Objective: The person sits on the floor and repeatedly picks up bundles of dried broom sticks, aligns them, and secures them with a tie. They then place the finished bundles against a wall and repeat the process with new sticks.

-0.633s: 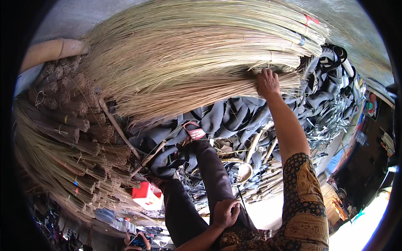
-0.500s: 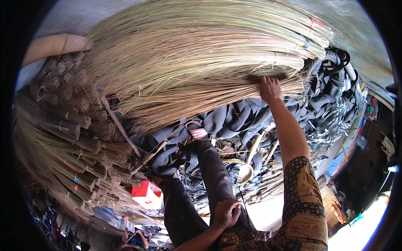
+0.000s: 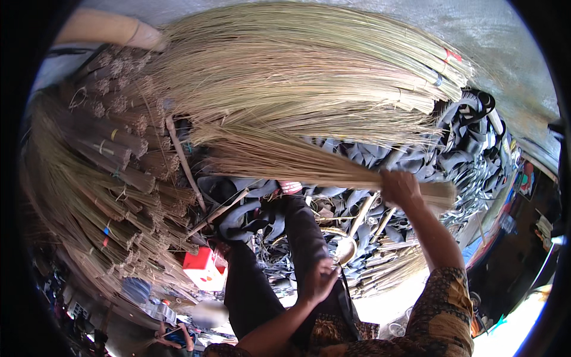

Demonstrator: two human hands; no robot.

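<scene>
My right hand [image 3: 399,187] is shut on a thin bundle of pale straw broom sticks [image 3: 279,159], near its bound end. The bundle fans out to the left, just below the big heap of straw brooms [image 3: 297,71]. My left hand [image 3: 321,278] rests with loosely spread fingers on my dark-trousered leg [image 3: 303,232] and holds nothing that I can see. My foot in a pink sandal [image 3: 291,187] lies beneath the held bundle.
Darker tied broom bundles [image 3: 107,178] are stacked at the left. Black rubber strips [image 3: 470,143] lie in a pile at the right and under my legs. A red and white box [image 3: 203,269] sits by my leg. Another person [image 3: 172,336] is at the lower left.
My right hand has come down and away from the big heap, drawing out a thin bundle of sticks with it. My left hand has stayed on my leg.
</scene>
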